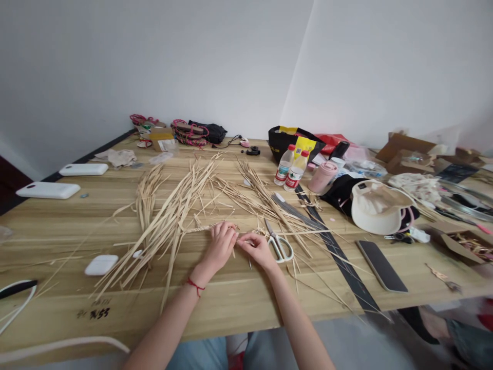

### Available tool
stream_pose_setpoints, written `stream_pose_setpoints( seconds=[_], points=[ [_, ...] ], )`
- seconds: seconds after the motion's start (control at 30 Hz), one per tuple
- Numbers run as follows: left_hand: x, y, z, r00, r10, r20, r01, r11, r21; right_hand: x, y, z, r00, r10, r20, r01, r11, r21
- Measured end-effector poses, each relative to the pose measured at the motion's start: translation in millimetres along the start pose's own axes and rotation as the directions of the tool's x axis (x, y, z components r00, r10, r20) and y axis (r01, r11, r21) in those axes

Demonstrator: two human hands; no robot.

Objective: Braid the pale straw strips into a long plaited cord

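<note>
My left hand [222, 240], with a red string bracelet on its wrist, bends its fingers over the right end of a thin braid [198, 228] of straw strips. Close beside it, my right hand [257, 249] pinches thumb and forefinger together at the left fingertips; what lies in the pinch is too small to make out. Scissors [278, 244] with pale handles lie just right of my right hand. Loose straw strips [179, 200] spread left of the hands, and another straw bundle [265, 192] lies beyond them to the right.
Two bottles [295, 172], a pink cup [322, 177] and a cream cap [379, 205] stand or lie at the right. A phone [381, 265] rests near the front edge. At the left are a white case [101, 264] and two white power-bank-like blocks [48, 190]. A person's leg shows lower right.
</note>
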State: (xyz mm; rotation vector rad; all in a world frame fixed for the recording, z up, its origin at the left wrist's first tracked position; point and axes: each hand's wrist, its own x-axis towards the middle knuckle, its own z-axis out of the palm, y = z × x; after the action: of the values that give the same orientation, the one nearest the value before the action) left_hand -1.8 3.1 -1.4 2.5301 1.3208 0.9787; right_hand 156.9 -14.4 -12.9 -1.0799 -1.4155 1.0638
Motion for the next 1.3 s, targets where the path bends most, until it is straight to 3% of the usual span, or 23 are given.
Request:
stream_pose_setpoints(
  seconds=[0.47,0.7,1.3],
  points=[
    [2,-1,-2.7,0.999,-0.047,-0.015,0.045,0.989,-0.144,0,0,-2,0.999,-0.038,0.016,0.038,0.999,-0.02],
    [2,4,-10.5,0.996,-0.08,-0.03,0.071,0.973,-0.221,0,1,-3,0.998,0.023,-0.06,-0.022,1.0,0.018],
    [1,9,-12.2,0.999,0.007,0.032,-0.003,0.99,-0.14,2,3,-5,0.993,0.028,-0.112,-0.019,0.997,0.075]
  ],
)
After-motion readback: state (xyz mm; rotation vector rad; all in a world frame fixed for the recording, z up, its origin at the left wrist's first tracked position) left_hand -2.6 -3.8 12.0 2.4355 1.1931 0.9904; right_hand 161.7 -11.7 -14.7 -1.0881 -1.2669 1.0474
